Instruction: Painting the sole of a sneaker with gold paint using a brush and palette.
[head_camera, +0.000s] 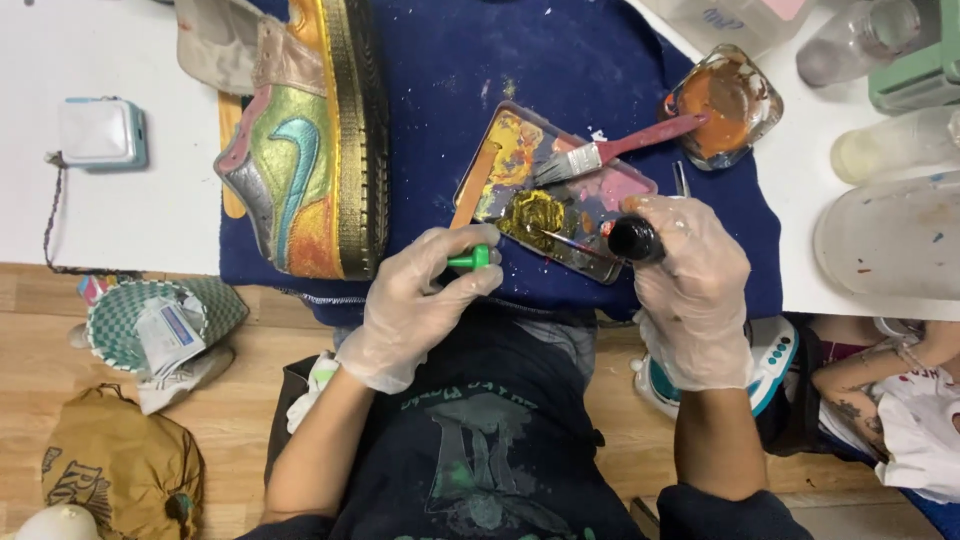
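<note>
Centrally in the frame, the left hand (420, 300) pinches a small green cap (470, 258), while the right hand (690, 290) wraps a dark paint bottle (634, 240), probably light, rigid and slick; grip its body, over the palette tray (600, 268).

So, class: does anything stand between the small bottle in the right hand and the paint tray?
Nothing visible does. The right hand holds the bottle at the tray edge; a thin brush lies on the tray beside it, not blocking.
</note>
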